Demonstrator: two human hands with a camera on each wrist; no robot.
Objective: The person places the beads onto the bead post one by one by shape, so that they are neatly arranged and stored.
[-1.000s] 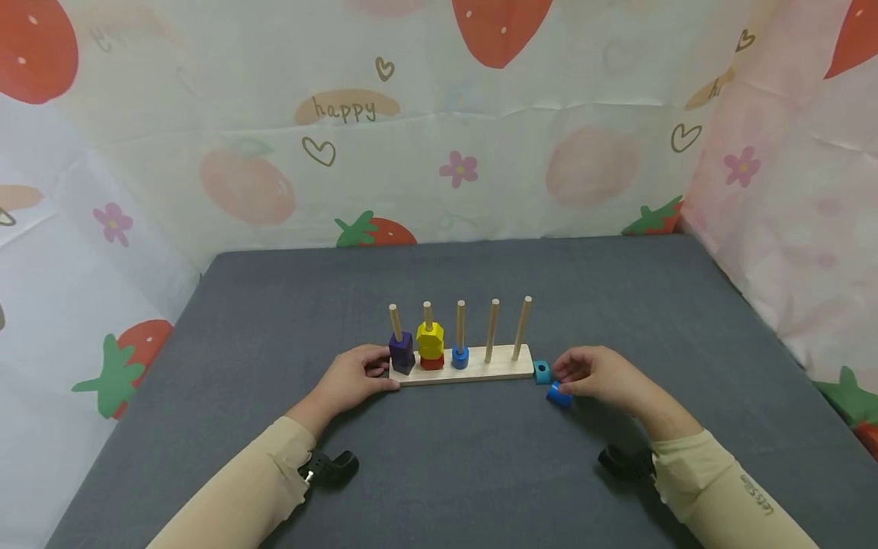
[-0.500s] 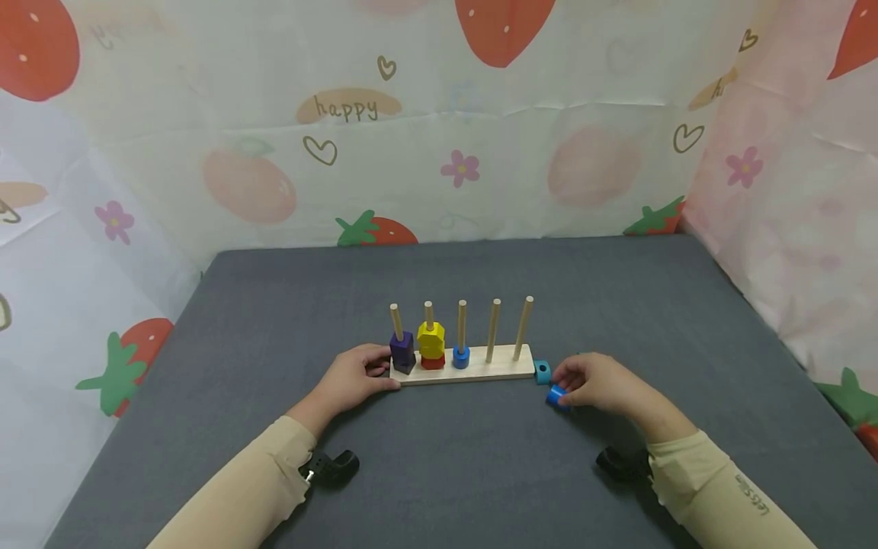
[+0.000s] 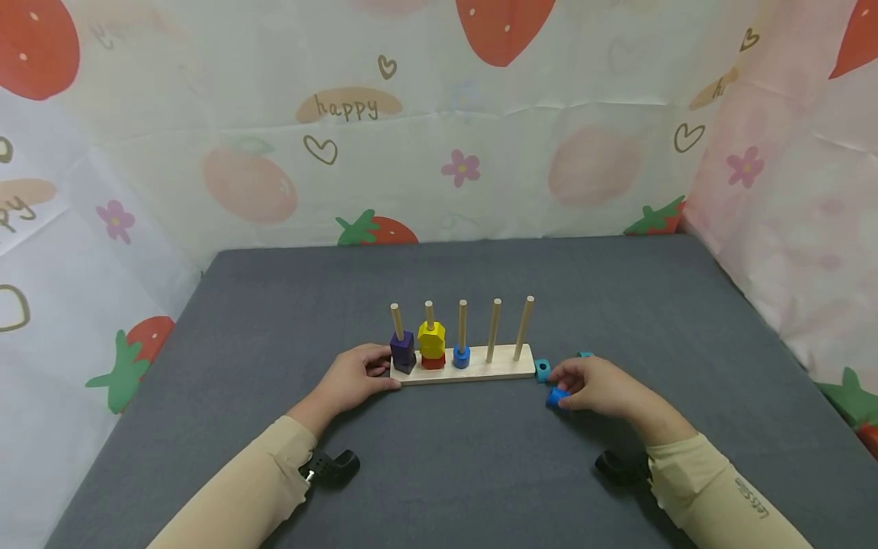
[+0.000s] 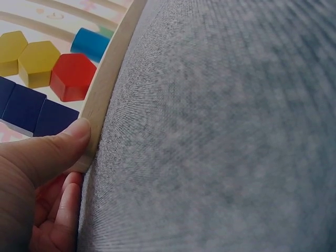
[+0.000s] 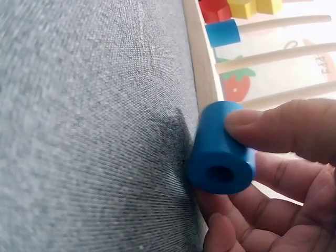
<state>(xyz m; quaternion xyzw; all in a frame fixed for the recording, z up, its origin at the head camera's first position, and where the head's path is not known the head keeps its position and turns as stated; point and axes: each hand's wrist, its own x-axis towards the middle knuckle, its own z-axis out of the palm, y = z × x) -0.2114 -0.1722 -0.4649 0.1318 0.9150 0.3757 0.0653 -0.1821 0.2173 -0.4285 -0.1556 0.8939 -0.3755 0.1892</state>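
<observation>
A wooden peg board [image 3: 490, 369] with several upright pegs lies across the table. My left hand [image 3: 353, 377] grips its left end, thumb [image 4: 77, 131] on the front edge and fingers curled behind the end. Dark purple blocks [image 3: 402, 351] fill the leftmost peg. Beside them, yellow hexagonal blocks [image 3: 431, 339] sit over a red hexagonal block [image 4: 72, 77], and a blue cylinder [image 3: 461, 357] is on the middle peg. Off the board's right end, my right hand [image 3: 598, 385] pinches another blue cylinder [image 5: 219, 149], tilted, its hole toward the wrist camera.
A teal block [image 3: 543, 371] with a hole lies against the board's right end. Another teal piece [image 3: 584, 354] shows behind my right hand, mostly hidden. Grey cloth [image 3: 439, 457] covers the table, and a printed curtain [image 3: 514, 168] stands behind it.
My right hand has come down slightly and closed its fingers on the blue cylinder, which has turned a little. Behind the hand, a teal piece has come into sight. My left hand stays put.
</observation>
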